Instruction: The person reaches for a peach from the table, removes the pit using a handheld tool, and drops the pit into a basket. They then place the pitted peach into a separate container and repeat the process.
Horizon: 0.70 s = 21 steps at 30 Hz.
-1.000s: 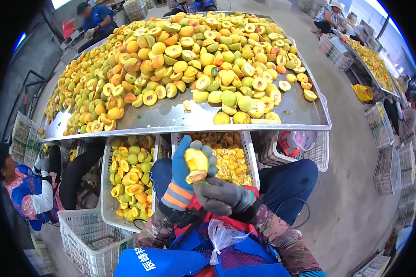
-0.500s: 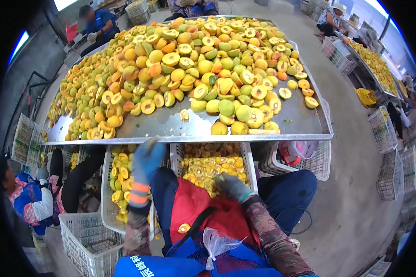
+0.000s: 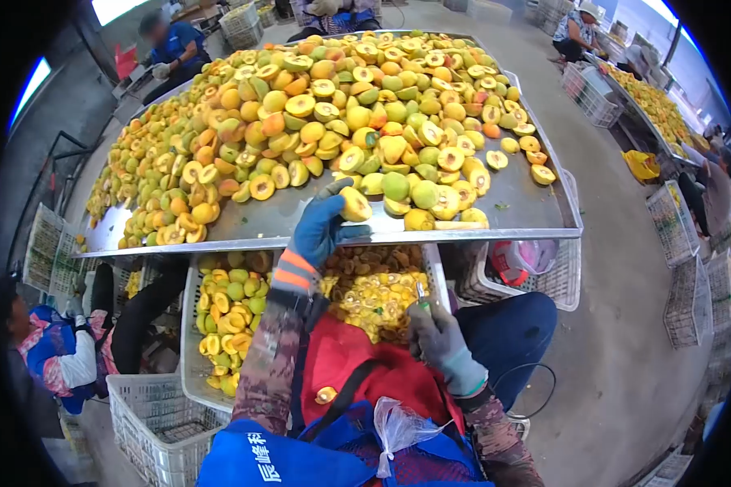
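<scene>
My left hand [image 3: 320, 226], in a blue glove with an orange-striped cuff, reaches over the near edge of the metal table [image 3: 252, 226]. Its fingers close around a yellow peach half [image 3: 355, 205], cut face toward me. Lower right, over my lap, my right hand [image 3: 442, 339] in a grey glove grips a small pitting tool [image 3: 421, 294] whose metal tip points up. Between the hands, below the table edge, sits a crate [image 3: 435, 280] with wet yellow pieces and pits. A heap of peach halves [image 3: 300, 105] covers much of the tabletop.
Left of my knees stands a crate [image 3: 188, 357] holding peach halves. Another white crate [image 3: 126, 406] is on the floor beside it. A pink-and-red bag [image 3: 521, 260] lies in a crate at right. Co-workers sit left, behind the table and far right; one person [image 3: 49, 349] is close on my left.
My left hand has moved up and right from above the left crate to the table edge, taking hold of a peach half. My right hand has moved slightly right and down, its tool now visible.
</scene>
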Available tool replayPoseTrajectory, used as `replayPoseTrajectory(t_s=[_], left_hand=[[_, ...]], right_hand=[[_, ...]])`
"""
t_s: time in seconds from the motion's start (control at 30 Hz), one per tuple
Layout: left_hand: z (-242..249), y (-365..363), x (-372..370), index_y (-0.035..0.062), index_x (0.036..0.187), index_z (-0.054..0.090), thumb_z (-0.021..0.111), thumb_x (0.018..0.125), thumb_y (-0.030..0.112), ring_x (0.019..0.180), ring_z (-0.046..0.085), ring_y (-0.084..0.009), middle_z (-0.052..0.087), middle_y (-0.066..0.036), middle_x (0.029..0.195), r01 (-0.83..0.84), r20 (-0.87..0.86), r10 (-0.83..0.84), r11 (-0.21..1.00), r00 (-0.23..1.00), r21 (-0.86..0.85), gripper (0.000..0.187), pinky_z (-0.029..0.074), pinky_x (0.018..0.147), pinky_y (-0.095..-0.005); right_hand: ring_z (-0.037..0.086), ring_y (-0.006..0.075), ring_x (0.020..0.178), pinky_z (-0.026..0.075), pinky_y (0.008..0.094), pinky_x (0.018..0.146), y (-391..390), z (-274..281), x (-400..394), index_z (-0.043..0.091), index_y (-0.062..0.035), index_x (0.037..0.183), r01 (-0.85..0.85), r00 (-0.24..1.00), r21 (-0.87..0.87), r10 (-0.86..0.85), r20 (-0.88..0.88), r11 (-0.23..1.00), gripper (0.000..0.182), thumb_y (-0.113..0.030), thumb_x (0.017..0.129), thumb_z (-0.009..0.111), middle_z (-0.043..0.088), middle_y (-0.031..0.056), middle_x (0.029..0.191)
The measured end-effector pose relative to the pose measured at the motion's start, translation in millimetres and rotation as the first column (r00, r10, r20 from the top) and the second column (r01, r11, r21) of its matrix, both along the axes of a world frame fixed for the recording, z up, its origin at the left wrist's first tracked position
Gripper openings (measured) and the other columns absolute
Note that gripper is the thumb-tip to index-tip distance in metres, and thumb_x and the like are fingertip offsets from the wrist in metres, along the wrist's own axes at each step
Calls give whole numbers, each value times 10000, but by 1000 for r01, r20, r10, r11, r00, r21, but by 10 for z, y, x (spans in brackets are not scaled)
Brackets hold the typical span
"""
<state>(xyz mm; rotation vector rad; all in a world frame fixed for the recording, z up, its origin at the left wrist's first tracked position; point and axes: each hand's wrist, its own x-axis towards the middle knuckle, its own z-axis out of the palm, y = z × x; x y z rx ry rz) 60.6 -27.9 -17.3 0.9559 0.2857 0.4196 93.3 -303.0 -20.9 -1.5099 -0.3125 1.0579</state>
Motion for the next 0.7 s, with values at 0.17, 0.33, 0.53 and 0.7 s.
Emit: replayPoseTrajectory(t_s=[0.17, 0.33, 0.53, 0.7], left_hand=[[96, -565, -507, 35, 1208, 471, 393, 973, 370, 1087, 562, -364, 562, -173, 1163, -56, 217, 99, 979, 971, -196, 417, 501, 870, -537], [174, -972, -547, 21, 1228, 456, 370, 996, 320, 983, 605, -292, 575, -147, 1112, -243, 203, 288, 945, 936, -220, 388, 518, 870, -446], [352, -1292, -519, -8, 1255, 430, 456, 942, 300, 1049, 558, -337, 542, -185, 1143, -245, 280, 287, 954, 916, -175, 440, 489, 908, -469], [238, -1352, -543, -10, 1210, 446, 417, 963, 334, 1049, 562, -319, 528, -182, 1170, -196, 264, 195, 980, 945, -23, 425, 485, 916, -443]], right_hand=[[476, 118, 430, 388, 280, 409, 348, 570, -113, 520, -44, 877, -131, 990, 122, 123, 64, 984, 222, -257, 936, 501, 517, 41, 590], [566, 293, 499, 462, 368, 495, 480, 321, -247, 552, -35, 914, -170, 671, 298, -111, 733, 939, 194, -229, 908, 546, 551, 158, 613], [578, 380, 540, 452, 458, 460, 454, 337, -320, 501, -56, 914, 4, 274, 124, -120, 954, 992, 230, -280, 908, 552, 571, 181, 621], [589, 376, 556, 460, 455, 471, 421, 264, -343, 493, -53, 916, 46, 376, 52, -65, 924, 998, 238, -287, 915, 540, 585, 171, 632]])
